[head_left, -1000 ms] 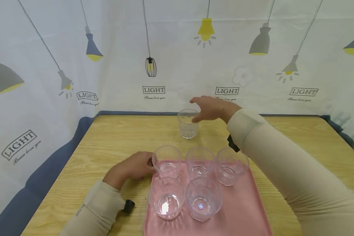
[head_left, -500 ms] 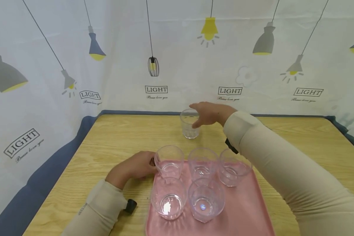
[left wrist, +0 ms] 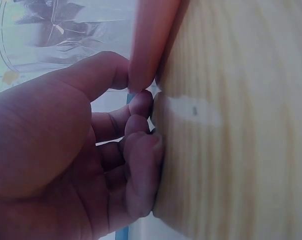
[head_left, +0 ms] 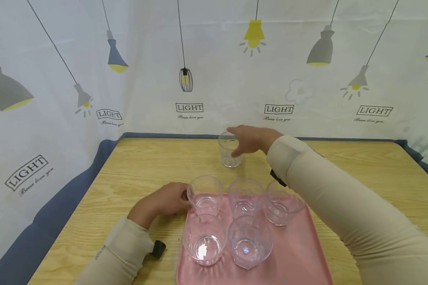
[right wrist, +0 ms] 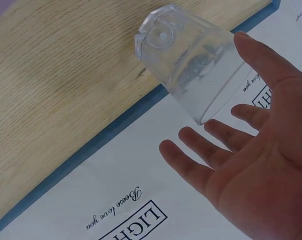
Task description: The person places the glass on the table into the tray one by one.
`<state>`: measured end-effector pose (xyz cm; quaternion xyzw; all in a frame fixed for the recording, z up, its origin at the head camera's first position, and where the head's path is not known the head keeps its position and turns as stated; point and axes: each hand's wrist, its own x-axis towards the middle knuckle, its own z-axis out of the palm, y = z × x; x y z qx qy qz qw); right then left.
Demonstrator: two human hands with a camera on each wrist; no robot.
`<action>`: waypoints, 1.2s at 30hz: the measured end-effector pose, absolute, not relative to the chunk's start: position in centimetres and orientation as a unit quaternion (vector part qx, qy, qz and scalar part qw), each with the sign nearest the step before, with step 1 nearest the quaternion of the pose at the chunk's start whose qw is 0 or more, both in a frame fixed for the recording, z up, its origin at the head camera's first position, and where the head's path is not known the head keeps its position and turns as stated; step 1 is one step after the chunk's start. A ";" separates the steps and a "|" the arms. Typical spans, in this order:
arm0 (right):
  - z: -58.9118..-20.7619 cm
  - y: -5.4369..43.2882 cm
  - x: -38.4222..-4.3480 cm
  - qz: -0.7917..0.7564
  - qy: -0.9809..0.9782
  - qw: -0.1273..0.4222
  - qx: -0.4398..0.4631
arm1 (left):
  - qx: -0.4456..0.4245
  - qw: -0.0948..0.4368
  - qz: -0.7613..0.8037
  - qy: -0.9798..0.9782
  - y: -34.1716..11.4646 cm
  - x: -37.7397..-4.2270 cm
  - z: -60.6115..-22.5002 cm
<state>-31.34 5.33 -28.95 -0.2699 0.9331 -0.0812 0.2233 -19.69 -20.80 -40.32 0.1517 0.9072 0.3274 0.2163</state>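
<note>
Beyond the tray, a clear plastic cup (head_left: 228, 152) stands upright on the table. My right hand (head_left: 250, 138) is at its right side, thumb in front and fingers behind the rim. In the right wrist view the fingers of this hand (right wrist: 261, 140) are spread around the cup's (right wrist: 191, 60) mouth; contact cannot be told. My left hand (head_left: 167, 199) pinches the far left corner of the pink tray (head_left: 296, 253), its thumb against the tray's edge (left wrist: 153, 45) and its other fingers curled by the tabletop (left wrist: 226, 150).
Several clear cups stand upright on the tray: a back row with a left cup (head_left: 205, 196), a middle cup (head_left: 245, 198) and a right cup (head_left: 283, 204), and a front row with two more. A lamp-print curtain (head_left: 224, 79) hangs behind the wooden table (head_left: 157, 158).
My right hand has come down and slightly left around the far cup. The left hand keeps its place at the tray corner. The head view has shifted slightly.
</note>
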 end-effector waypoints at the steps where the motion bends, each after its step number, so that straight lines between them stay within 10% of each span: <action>1: -28.9 5.3 -31.3 -0.080 0.933 0.223 -0.270 | 0.151 0.216 0.328 0.907 -20.8 -19.7 -40.3; 36: -28.6 6.8 -30.2 -0.037 0.943 0.212 -0.254 | 0.149 0.215 0.324 0.909 -20.7 -19.4 -40.0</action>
